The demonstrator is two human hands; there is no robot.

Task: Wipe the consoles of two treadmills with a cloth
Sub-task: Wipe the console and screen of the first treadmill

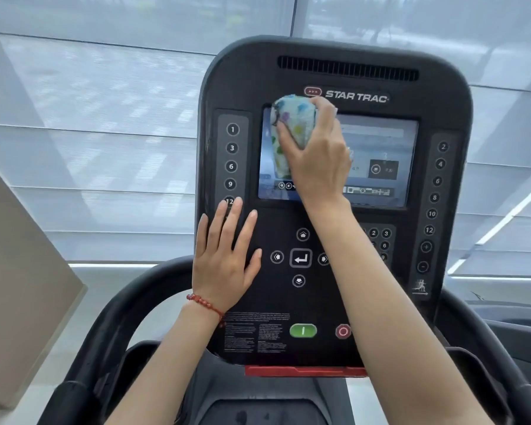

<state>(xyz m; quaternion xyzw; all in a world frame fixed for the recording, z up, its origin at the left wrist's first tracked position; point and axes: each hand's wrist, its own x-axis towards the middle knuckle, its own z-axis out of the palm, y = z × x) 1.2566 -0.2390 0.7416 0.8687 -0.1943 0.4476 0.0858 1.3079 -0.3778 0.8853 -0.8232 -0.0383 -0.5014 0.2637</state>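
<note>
From my head view, I am in the middle of wiping one treadmill's console (331, 210), which fills the centre of the frame, dark and upright, with a vent slot along its top and numbered keys down both sides. My right hand (316, 154) is curled around the cloth (292, 130), bunching it against the upper left part of the lit screen (380, 161). My left hand (224, 256) lies flat, fingers straight and spread, on the lower left of the panel, just beside the arrow keys (301, 258), as if steadying me; a red bead bracelet (204, 305) sits at that wrist. The two hands are well apart. The cloth is pale, soft and crumpled into a wad, dotted with blue, green, yellow and purple; it looks thin and easily squeezed. I judge the screen to be only partly covered so far, so the next move calls for sweeping the cloth across to the right side of the screen, then down over the keypads and the green (303, 330) and red buttons (343, 331), pressing lightly so nothing gets triggered. No second treadmill is clearly in view.
</note>
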